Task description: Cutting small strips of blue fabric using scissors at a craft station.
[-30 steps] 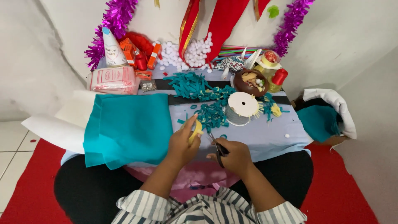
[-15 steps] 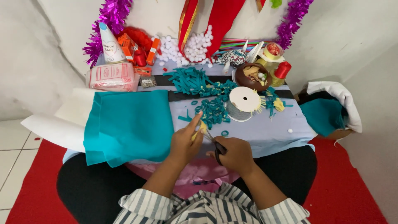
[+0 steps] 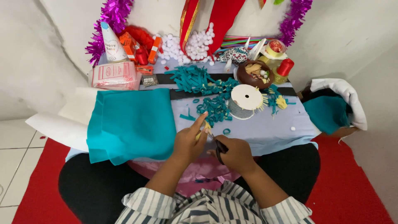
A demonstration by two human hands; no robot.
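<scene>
My left hand [image 3: 188,141] pinches a small yellow felt piece [image 3: 206,126] between thumb and fingers, just above the front edge of the low table [image 3: 265,132]. My right hand [image 3: 234,152] grips black-handled scissors [image 3: 217,144], whose blades point up-left and meet the yellow piece. A pile of teal felt strips and curled scraps [image 3: 213,105] lies just beyond both hands. A white spool of thread [image 3: 246,99] stands to the right of that pile.
A folded teal felt sheet [image 3: 130,122] covers the table's left side over white sheets [image 3: 62,122]. A brown bowl [image 3: 253,72], red spool [image 3: 284,67], white pompoms [image 3: 190,43], pink packet [image 3: 116,75] and glue items crowd the back. A bag [image 3: 336,108] sits at right.
Both hands have stayed together near the table's front edge with only small shifts; the scissors keep working at the yellow piece. The view has tilted slightly.
</scene>
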